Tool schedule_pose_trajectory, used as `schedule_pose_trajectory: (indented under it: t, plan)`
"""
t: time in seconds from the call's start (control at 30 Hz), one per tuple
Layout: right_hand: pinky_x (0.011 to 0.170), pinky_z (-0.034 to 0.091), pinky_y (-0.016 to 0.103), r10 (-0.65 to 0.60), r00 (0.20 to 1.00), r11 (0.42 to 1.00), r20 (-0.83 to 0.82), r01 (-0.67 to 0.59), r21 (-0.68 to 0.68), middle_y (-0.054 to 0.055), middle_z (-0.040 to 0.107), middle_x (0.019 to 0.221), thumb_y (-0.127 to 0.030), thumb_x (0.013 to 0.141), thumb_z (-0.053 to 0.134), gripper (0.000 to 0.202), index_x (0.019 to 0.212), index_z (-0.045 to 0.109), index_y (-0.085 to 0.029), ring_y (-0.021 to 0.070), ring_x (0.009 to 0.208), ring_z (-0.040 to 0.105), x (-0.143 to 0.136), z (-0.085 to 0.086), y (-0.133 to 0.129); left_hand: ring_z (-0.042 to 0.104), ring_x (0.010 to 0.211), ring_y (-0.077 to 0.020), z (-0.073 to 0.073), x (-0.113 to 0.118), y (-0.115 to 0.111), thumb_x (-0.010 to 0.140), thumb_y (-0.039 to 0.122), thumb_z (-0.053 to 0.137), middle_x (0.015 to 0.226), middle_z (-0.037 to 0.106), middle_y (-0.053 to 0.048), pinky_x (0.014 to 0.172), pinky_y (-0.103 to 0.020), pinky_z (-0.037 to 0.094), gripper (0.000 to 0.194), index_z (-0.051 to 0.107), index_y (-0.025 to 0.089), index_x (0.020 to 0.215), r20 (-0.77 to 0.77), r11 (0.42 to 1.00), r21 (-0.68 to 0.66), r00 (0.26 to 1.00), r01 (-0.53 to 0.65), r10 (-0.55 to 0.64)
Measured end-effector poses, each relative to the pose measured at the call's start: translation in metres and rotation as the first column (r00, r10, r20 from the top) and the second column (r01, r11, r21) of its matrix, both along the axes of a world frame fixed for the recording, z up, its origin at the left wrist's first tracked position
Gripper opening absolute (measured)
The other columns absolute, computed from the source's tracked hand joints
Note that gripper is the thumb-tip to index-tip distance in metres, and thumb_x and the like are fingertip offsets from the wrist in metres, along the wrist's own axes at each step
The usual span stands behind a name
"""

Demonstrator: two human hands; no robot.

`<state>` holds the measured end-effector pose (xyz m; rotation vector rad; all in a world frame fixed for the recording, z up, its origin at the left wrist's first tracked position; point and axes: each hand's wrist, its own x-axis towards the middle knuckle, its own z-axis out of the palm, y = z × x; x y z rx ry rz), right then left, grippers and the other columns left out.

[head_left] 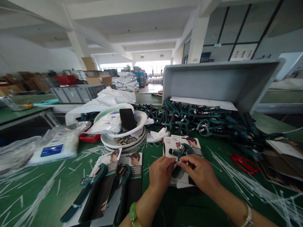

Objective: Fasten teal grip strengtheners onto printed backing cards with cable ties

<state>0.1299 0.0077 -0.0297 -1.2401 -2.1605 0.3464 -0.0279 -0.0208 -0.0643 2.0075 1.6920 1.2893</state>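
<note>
My left hand [161,172] and my right hand [201,172] meet fingertip to fingertip, both closed in a pinch. A small white piece shows between them, which looks like the end of a cable tie [178,161]. Under my fingers, teal-and-black pliers [187,149] lie on a stack of printed cards [168,148]; my hands cover most of the handles. Left of my left hand, two more pliers rest on cards: one pair [91,188] has a white tie around its handle, the other pair [123,186] lies beside it.
Behind my hands, many pliers [205,121] spill from a tipped grey bin [201,82]. Loose cable ties [246,183] and red scissors [244,163] lie at right. White bowls [124,146] of metal parts, a phone [127,119] and plastic bags [55,146] stand at left.
</note>
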Motion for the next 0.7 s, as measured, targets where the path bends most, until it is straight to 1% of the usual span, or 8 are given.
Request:
schedule_pose_trajectory:
  t: [0.1, 0.27, 0.43, 0.53, 0.7]
  plan:
    - [0.065, 0.043, 0.027, 0.007, 1.0, 1.0, 0.001, -0.007, 0.015, 0.002, 0.065, 0.075, -0.037, 0.082, 0.055, 0.018, 0.082, 0.067, -0.024, 0.0168, 0.072, 0.06, 0.0007, -0.0018, -0.0022, 0.062, 0.074, -0.0144, 0.0037, 0.0009, 0.0002, 0.084, 0.02, 0.05, 0.082, 0.068, -0.001, 0.066, -0.023, 0.045, 0.02, 0.069, 0.026, 0.089, -0.072, 0.999, -0.02, 0.997, -0.036, 0.034]
    - [0.065, 0.043, 0.027, 0.019, 1.0, 0.998, 0.008, -0.019, 0.054, 0.002, 0.065, 0.075, -0.037, 0.083, 0.054, 0.019, 0.083, 0.067, -0.022, 0.0168, 0.073, 0.06, 0.0027, -0.0021, -0.0035, 0.062, 0.075, -0.0136, 0.006, 0.0012, 0.002, 0.084, 0.021, 0.05, 0.081, 0.068, -0.001, 0.067, -0.021, 0.044, 0.02, 0.068, 0.025, 0.089, -0.073, 1.0, -0.015, 0.997, -0.026, 0.025]
    - [0.064, 0.044, 0.027, 0.027, 1.0, 0.997, 0.006, -0.027, 0.073, 0.002, 0.066, 0.075, -0.037, 0.084, 0.053, 0.02, 0.083, 0.067, -0.022, 0.0166, 0.072, 0.06, 0.0026, -0.0035, -0.0042, 0.062, 0.072, -0.0126, 0.0037, 0.0011, 0.0024, 0.084, 0.021, 0.049, 0.079, 0.068, -0.001, 0.064, -0.02, 0.044, 0.02, 0.069, 0.025, 0.089, -0.092, 0.999, 0.011, 0.995, -0.036, 0.037]
    - [0.064, 0.043, 0.027, 0.016, 1.0, 0.998, -0.012, -0.016, 0.065, 0.002, 0.065, 0.074, -0.036, 0.084, 0.052, 0.02, 0.083, 0.067, -0.022, 0.0163, 0.071, 0.06, 0.0021, -0.0031, -0.0035, 0.062, 0.072, -0.0121, 0.0031, 0.0014, 0.002, 0.085, 0.02, 0.049, 0.079, 0.068, -0.001, 0.064, -0.02, 0.044, 0.02, 0.069, 0.025, 0.089, -0.093, 0.999, 0.031, 0.995, -0.028, 0.031]
    - [0.064, 0.043, 0.027, 0.016, 1.0, 1.0, -0.008, -0.016, 0.025, 0.001, 0.065, 0.074, -0.036, 0.084, 0.052, 0.02, 0.082, 0.067, -0.023, 0.0162, 0.071, 0.06, 0.0021, -0.0019, -0.0026, 0.062, 0.073, -0.0122, 0.0042, 0.0011, 0.002, 0.084, 0.019, 0.05, 0.079, 0.068, -0.001, 0.066, -0.019, 0.044, 0.02, 0.069, 0.024, 0.088, -0.098, 0.999, 0.025, 0.994, -0.037, 0.04]
